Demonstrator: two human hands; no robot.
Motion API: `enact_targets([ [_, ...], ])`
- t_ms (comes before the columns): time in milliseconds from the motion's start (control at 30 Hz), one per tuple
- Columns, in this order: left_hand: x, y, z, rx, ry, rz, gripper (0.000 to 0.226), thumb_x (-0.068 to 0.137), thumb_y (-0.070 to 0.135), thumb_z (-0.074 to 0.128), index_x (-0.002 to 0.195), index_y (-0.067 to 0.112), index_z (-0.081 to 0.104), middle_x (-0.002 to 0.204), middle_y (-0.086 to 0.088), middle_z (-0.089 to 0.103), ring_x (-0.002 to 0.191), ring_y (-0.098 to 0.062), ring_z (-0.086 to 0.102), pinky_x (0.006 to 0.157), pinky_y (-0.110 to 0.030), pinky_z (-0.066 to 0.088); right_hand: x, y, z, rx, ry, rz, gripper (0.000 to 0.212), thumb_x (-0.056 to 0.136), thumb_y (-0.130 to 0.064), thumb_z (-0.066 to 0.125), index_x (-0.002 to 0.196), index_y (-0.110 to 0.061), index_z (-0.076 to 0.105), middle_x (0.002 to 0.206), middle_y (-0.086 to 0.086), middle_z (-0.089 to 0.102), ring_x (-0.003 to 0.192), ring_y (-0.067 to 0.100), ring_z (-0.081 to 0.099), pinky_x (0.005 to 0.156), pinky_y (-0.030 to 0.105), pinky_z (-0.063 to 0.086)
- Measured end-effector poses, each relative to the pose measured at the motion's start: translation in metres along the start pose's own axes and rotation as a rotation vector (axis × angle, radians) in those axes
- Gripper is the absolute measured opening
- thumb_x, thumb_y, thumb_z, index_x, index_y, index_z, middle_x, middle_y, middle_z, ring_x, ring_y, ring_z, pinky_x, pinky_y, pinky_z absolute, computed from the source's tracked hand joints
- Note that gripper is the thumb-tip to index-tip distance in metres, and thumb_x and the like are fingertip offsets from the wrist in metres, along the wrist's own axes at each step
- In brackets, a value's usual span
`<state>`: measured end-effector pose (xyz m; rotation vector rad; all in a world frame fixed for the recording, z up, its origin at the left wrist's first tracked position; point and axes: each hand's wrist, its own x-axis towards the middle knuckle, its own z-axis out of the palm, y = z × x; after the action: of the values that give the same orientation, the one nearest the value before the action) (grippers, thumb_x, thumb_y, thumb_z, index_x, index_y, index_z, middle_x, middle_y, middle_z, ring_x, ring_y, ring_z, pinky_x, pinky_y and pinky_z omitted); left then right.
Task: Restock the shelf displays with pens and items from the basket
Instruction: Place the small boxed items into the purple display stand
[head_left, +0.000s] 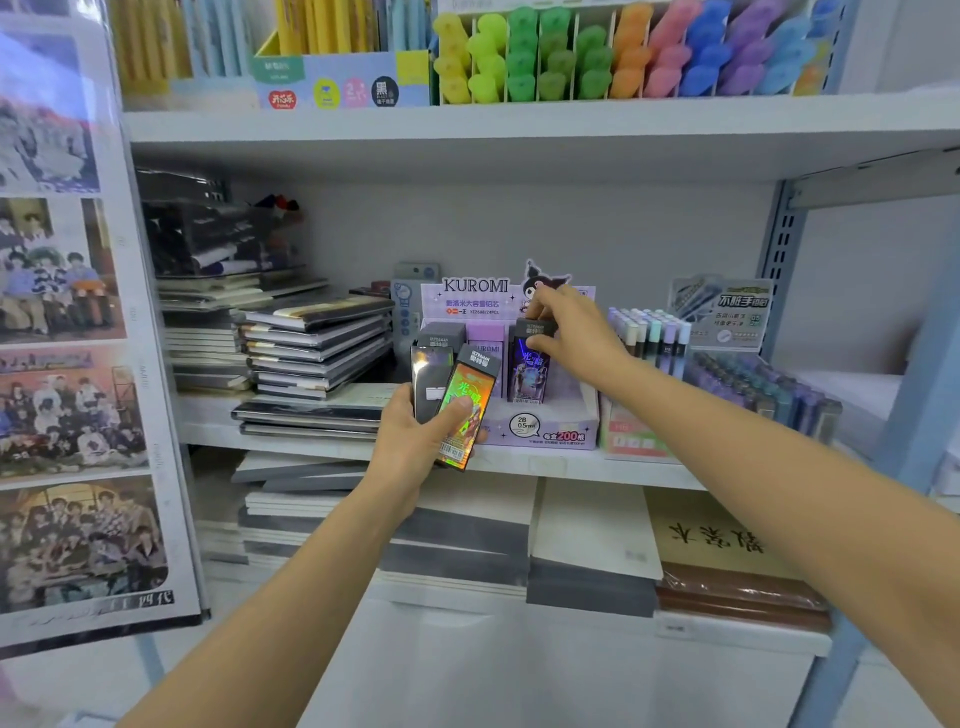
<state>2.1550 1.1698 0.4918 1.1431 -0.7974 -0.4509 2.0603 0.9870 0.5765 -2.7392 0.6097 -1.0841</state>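
Free rm above Kuromi box (540, 431)

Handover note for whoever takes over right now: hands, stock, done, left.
Left hand grips two packs: the orange-green pack in front, the silver pack behind it.
Right hand pinches the top of the dark blue pack, which stands upright in the Kuromi display box.
Done: the dark blue pack is in the box but not released.
Left: let it go, then probably slot the two held packs beside it. The basket is not in view.
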Motion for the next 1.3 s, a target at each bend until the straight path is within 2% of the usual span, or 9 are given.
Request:
enact_targets([
  [300, -0.002, 0.001, 0.001, -0.014, 0.001, -0.009, 0.03, 0.088, 0.013, 0.07, 0.113, 0.014, 0.055, 0.093, -0.003, 0.076, 0.076, -0.029, 0.074, 0.054, -0.029, 0.056, -0.004, -0.003, 0.002, -0.052, 0.054, 0.002, 0.018, 0.094, -0.017, 0.06, 0.11, -0.013, 0.068, 0.116, 0.004, 0.05, 0.105, 0.019, 0.052, 0.079, 0.029, 0.041],
  [467, -0.003, 0.008, 0.003, 0.02, -0.006, -0.005, 0.033, 0.086, 0.015, 0.072, 0.114, 0.011, 0.054, 0.094, -0.011, 0.074, 0.07, -0.03, 0.073, 0.051, -0.03, 0.055, -0.027, -0.025, -0.008, 0.349, 0.057, -0.068, 0.023, 0.096, -0.02, 0.057, 0.116, -0.012, 0.064, 0.114, 0.002, 0.059, 0.093, 0.008, 0.056, 0.073, 0.002, 0.039],
  [567, -0.006, 0.013, 0.008, 0.027, -0.029, 0.016, 0.028, 0.085, 0.016, 0.073, 0.107, 0.016, 0.056, 0.085, -0.008, 0.075, 0.065, -0.028, 0.073, 0.049, -0.029, 0.054, -0.043, -0.035, -0.005, 0.563, -0.121, -0.008, 0.027, 0.094, -0.017, 0.06, 0.12, -0.01, 0.062, 0.112, 0.004, 0.063, 0.098, 0.012, 0.06, 0.08, 0.015, 0.051],
  [667, -0.009, 0.02, 0.012, -0.034, -0.038, -0.036, 0.032, 0.085, 0.019, 0.074, 0.111, 0.012, 0.055, 0.084, -0.01, 0.075, 0.067, -0.029, 0.072, 0.05, -0.028, 0.054, -0.054, -0.038, -0.005, 0.772, -0.157, 0.105, 0.029, 0.094, -0.009, 0.06, 0.122, -0.006, 0.059, 0.102, 0.014, 0.061, 0.091, 0.02, 0.064, 0.074, 0.027, 0.059],
  [767, -0.013, 0.027, 0.012, -0.101, -0.035, -0.082, 0.038, 0.083, 0.017, 0.074, 0.114, 0.006, 0.054, 0.093, -0.016, 0.073, 0.07, -0.028, 0.072, 0.053, -0.027, 0.055, -0.06, -0.036, -0.01, 0.835, -0.048, 0.134, 0.031, 0.094, -0.006, 0.059, 0.125, -0.008, 0.056, 0.105, 0.022, 0.063, 0.087, 0.022, 0.067, 0.066, 0.024, 0.058],
  [833, -0.016, 0.029, 0.012, -0.127, 0.01, -0.073, 0.035, 0.084, 0.009, 0.072, 0.112, 0.003, 0.053, 0.095, -0.019, 0.071, 0.065, -0.026, 0.071, 0.053, -0.027, 0.056, -0.064, -0.032, -0.011, 0.841, -0.019, 0.12, 0.031, 0.094, -0.006, 0.059, 0.125, -0.008, 0.057, 0.115, 0.015, 0.06, 0.09, 0.023, 0.066, 0.064, 0.02, 0.056],
  [1000, -0.019, 0.035, 0.012, -0.17, 0.108, -0.094, 0.025, 0.086, 0.007, 0.07, 0.106, 0.002, 0.057, 0.081, -0.017, 0.07, 0.057, -0.021, 0.067, 0.054, -0.027, 0.058, -0.076, -0.025, -0.017, 0.864, -0.174, 0.016, 0.05, 0.086, -0.007, 0.07, 0.134, -0.013, 0.055, 0.136, -0.005, 0.046, 0.114, 0.007, 0.057, 0.082, 0.013, 0.051],
  [1133, -0.02, 0.039, 0.013, -0.174, 0.134, -0.134, 0.024, 0.086, 0.009, 0.07, 0.105, 0.003, 0.056, 0.086, -0.02, 0.07, 0.057, -0.02, 0.067, 0.055, -0.027, 0.059, -0.081, -0.018, -0.021, 0.858, -0.228, 0.004, 0.053, 0.084, 0.002, 0.069, 0.132, -0.017, 0.056, 0.13, -0.002, 0.056, 0.111, 0.006, 0.061, 0.087, 0.019, 0.052],
  [1300, -0.023, 0.039, 0.016, -0.135, 0.079, -0.096, 0.038, 0.084, 0.011, 0.073, 0.115, 0.001, 0.055, 0.088, -0.017, 0.072, 0.063, -0.022, 0.069, 0.055, -0.027, 0.057, -0.083, -0.012, -0.026, 1.0, -0.194, 0.108, 0.043, 0.093, -0.014, 0.063, 0.134, -0.02, 0.052, 0.127, 0.004, 0.058, 0.11, 0.015, 0.063, 0.09, 0.027, 0.054],
])
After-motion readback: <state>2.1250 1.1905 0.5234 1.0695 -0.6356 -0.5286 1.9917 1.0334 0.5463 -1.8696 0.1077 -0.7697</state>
